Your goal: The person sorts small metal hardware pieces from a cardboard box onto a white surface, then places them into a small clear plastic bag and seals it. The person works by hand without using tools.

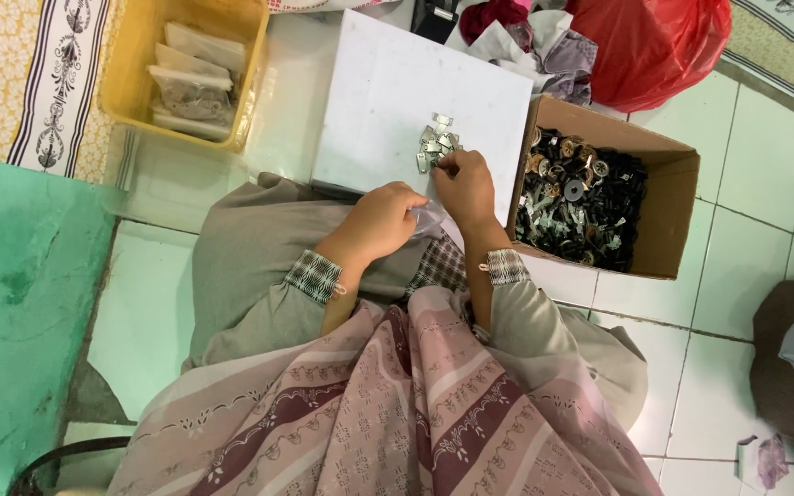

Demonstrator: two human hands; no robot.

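Metal clips just beyond both hands (right pinching one, left gripping clear plastic).

The right hand is covering part of the small metal pieces, and its fingertips are curling out of sight, so any grip is staying unreadable. The left hand is hiding most of a thin clear bag. Packets in the yellow crate are looking too blurred to identify. The red bag is running off the top edge.
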